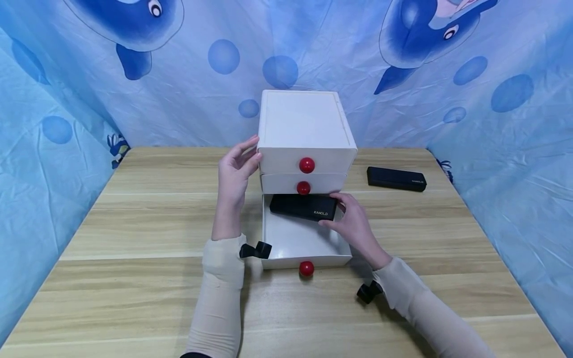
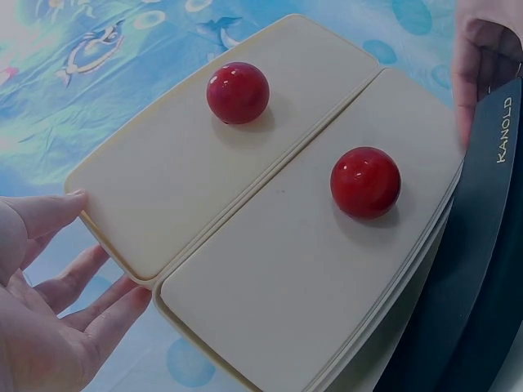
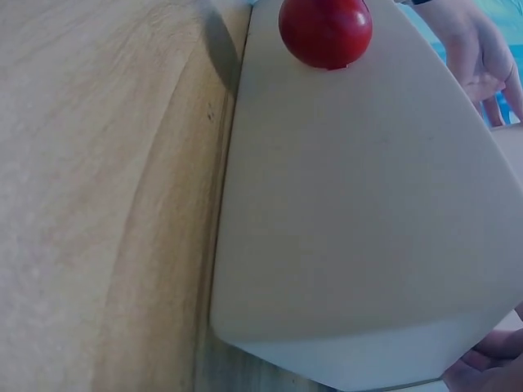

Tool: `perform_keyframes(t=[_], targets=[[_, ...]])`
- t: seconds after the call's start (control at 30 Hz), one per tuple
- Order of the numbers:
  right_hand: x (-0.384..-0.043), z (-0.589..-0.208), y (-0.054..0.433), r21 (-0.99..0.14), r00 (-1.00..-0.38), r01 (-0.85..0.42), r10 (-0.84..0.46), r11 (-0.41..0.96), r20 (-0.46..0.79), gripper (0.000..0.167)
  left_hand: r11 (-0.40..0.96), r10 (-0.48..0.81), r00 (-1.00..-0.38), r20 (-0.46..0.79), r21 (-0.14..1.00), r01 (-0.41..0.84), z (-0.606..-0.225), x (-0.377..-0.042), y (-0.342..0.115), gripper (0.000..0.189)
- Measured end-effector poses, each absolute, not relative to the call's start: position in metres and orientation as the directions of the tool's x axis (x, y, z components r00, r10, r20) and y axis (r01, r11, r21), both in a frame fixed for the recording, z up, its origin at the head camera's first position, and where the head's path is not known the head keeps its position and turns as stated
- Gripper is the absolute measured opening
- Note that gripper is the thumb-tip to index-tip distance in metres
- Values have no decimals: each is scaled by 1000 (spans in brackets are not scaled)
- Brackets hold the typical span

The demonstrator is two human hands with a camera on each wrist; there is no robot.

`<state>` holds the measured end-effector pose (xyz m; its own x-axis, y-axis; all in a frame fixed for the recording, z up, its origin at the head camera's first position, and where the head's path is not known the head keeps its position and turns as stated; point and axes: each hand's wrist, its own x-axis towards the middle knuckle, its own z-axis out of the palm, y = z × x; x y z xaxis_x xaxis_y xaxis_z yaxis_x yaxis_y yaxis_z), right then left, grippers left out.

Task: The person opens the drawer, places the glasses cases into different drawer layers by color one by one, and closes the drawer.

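Note:
A white drawer cabinet (image 1: 306,119) with red ball knobs stands on the table, its bottom drawer (image 1: 282,263) pulled out and the upper two closed. Inside that drawer, toward the back, is a black oblong case (image 1: 295,205) marked KANOLD, slightly slanted. My right hand (image 1: 355,223) pinches the case's right end between thumb and fingers. Against the cabinet's left side rests my left hand (image 1: 234,181); in the left wrist view its fairly straight fingers (image 2: 110,314) touch the side edge. The drawer front (image 3: 351,188) hides most of the right hand in the right wrist view.
A second black case (image 1: 396,179) lies on the wooden table (image 1: 134,238) to the right of the cabinet. Behind and along both sides hangs a blue cloth (image 1: 179,109) with dolphin prints. The drawer's red knob (image 1: 306,268) juts toward me.

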<state>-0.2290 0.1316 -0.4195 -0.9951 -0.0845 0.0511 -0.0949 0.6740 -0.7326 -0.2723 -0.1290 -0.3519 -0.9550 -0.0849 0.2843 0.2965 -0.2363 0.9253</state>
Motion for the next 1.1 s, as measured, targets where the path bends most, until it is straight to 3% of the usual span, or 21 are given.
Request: perform_keyframes(t=[0.43,1.1], targets=[[-232,-420,134,-776,-998,-50,-65,629,12,71,-238,-87,-955,285,925,298,-351,-272,-129,40],[-233,-415,145,-935,-998,-14,-66,354,-10,53,-235,-88,-954,287,924,300,-351,-272,-129,40]])
